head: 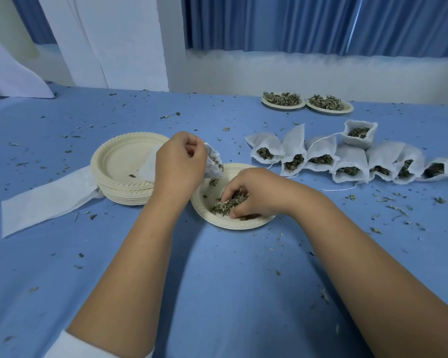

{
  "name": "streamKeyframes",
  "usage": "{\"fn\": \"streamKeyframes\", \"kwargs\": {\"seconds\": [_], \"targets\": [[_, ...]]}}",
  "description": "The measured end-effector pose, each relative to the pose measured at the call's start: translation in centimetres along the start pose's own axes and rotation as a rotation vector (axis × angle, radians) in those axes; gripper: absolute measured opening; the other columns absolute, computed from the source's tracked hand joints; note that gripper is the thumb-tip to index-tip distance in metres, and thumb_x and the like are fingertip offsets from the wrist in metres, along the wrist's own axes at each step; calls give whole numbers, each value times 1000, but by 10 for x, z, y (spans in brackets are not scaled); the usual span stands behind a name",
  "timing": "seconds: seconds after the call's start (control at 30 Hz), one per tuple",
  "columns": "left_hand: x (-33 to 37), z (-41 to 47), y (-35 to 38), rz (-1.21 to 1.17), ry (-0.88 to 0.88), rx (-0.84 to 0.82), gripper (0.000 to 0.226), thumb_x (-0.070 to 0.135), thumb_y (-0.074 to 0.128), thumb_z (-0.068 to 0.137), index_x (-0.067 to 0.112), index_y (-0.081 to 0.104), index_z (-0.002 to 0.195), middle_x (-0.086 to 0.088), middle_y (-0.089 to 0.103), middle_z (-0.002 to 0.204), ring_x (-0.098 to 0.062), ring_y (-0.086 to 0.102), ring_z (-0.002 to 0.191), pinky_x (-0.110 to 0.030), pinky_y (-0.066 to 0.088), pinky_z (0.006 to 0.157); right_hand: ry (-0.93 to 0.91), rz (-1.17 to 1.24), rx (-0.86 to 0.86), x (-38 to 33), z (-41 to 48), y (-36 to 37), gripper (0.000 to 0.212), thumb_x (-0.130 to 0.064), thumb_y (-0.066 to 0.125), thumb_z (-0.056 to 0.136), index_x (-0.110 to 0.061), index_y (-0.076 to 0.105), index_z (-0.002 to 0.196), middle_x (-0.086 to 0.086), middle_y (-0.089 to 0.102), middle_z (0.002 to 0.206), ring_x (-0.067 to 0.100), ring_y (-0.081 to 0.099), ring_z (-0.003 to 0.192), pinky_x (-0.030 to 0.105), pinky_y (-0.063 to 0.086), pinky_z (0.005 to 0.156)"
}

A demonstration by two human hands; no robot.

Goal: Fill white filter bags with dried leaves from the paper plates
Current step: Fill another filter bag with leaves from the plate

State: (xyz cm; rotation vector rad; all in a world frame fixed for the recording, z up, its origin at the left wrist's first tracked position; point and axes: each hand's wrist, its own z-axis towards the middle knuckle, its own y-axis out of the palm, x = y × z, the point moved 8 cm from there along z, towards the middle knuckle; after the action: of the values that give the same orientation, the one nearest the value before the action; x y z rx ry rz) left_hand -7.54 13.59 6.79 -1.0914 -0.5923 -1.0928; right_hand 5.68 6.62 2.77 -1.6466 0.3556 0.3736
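Observation:
My left hand (pixel 179 161) pinches the mouth of a white filter bag (pixel 214 164), which hangs tilted over the near paper plate (pixel 212 215) with some dried leaves inside. My right hand (pixel 254 195) reaches into that plate, its fingers curled round a clump of dried leaves (pixel 225 205). A row of several filled filter bags (pixel 347 161) lies to the right, mouths open towards me. Two more plates of leaves (pixel 282 99) (pixel 329 103) stand at the far right.
A stack of empty paper plates (pixel 124 161) stands left of my left hand, with a flat empty bag (pixel 148 169) lying in it. A long strip of white filter material (pixel 47 200) lies at the left. Leaf crumbs litter the blue cloth (pixel 230 280).

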Motion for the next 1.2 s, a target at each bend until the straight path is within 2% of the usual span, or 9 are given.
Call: {"fn": "streamKeyframes", "kwargs": {"seconds": [0.17, 0.3, 0.47, 0.57, 0.63, 0.83, 0.97, 1.07, 1.2], "targets": [[1, -1, -1, -15, -11, -16, 15, 21, 57, 91, 28, 59, 78, 12, 60, 71, 11, 52, 58, -5, 39, 53, -11, 105, 73, 1, 0, -8, 20, -20, 80, 80, -28, 76, 98, -18, 61, 80, -3, 56, 64, 10, 39, 55], [3, -2, 1, -9, -12, -36, 15, 21, 59, 90, 27, 60, 76, 12, 60, 69, 10, 51, 56, -5, 39, 51, 13, 373, 229, 12, -7, -40, 27, -20, 83, 77, -29, 74, 101, 3, 70, 93, 13, 64, 78, 32, 54, 79], [5, -6, 11, 1, 2, -83, 11, 19, 57, 88, 19, 67, 82, 9, 62, 68, 0, 53, 57, -18, 43, 57, 127, 622, 356, 26, -7, -45, 43, -28, 89, 69, -23, 62, 102, -3, 72, 91, 8, 68, 81, 25, 52, 73], [9, -9, 18, -34, 10, -112, 11, 19, 59, 88, 21, 68, 82, 10, 63, 68, 5, 52, 50, -7, 37, 49, 108, 788, 363, 21, -2, -38, 33, -21, 89, 68, -17, 68, 94, -1, 76, 88, 10, 72, 82, 26, 57, 79], [9, -9, 21, -74, -6, -123, 12, 18, 60, 89, 24, 67, 81, 11, 62, 67, 6, 51, 47, -5, 37, 47, 112, 866, 340, 22, 0, -34, 27, -18, 88, 70, -17, 70, 91, -4, 76, 83, 5, 71, 76, 19, 55, 69], [10, -11, 30, -141, -10, -225, 13, 20, 62, 90, 24, 68, 79, 11, 60, 64, -6, 54, 56, -20, 45, 55, 165, 837, 299, 31, 1, -28, 5, -14, 80, 77, -19, 78, 79, -3, 72, 72, 11, 63, 71, 26, 51, 70], [12, -18, 44, -85, 38, -331, 11, 21, 61, 91, 20, 67, 82, 15, 58, 61, 3, 47, 48, -9, 37, 47, 202, 710, 333, 34, -1, -26, 12, -9, 71, 78, -16, 77, 71, -1, 59, 62, 16, 47, 61, 29, 39, 62], [13, -20, 48, -26, 78, -316, 11, 20, 59, 93, 19, 64, 83, 11, 63, 68, 6, 53, 53, -6, 37, 51, 210, 658, 433, 28, 0, -27, 12, -5, 72, 78, -11, 76, 87, -2, 65, 67, 10, 60, 62, 23, 52, 64], [10, -18, 45, -23, 63, -246, 12, 18, 57, 93, 21, 62, 82, 10, 63, 70, 7, 53, 53, -6, 37, 51, 265, 774, 480, 31, 1, -25, 20, -2, 75, 76, -12, 66, 91, 10, 72, 90, 24, 71, 82, 37, 60, 81]]}}
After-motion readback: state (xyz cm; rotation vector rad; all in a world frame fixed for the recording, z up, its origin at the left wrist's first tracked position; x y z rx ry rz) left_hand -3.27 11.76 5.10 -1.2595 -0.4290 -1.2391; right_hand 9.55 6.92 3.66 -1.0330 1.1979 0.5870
